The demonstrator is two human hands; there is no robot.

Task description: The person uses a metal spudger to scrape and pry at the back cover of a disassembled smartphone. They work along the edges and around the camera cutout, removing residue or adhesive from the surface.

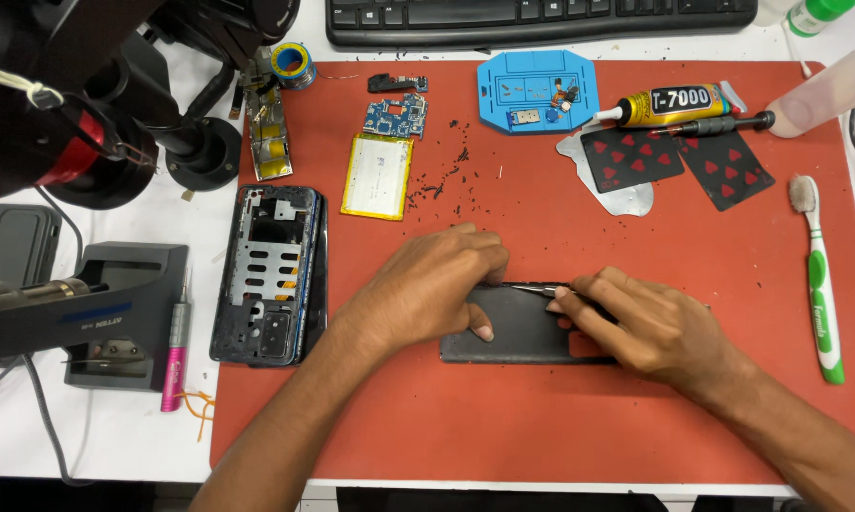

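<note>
- The mat [541, 417] lies on the worktop [95, 446], with the keyboard [541, 19] behind it at the far edge.
- The back cover [522, 332] lies on the mat toward its near edge, under the left hand [427, 284] and the right hand [645, 322].
- The phone frame [271, 275] lies at the mat's left edge, the battery [378, 176] behind and right of it.
- The toothbrush [819, 275] lies along the mat's right edge.
- The playing cards [679, 161] lie near the far right corner.
</note>
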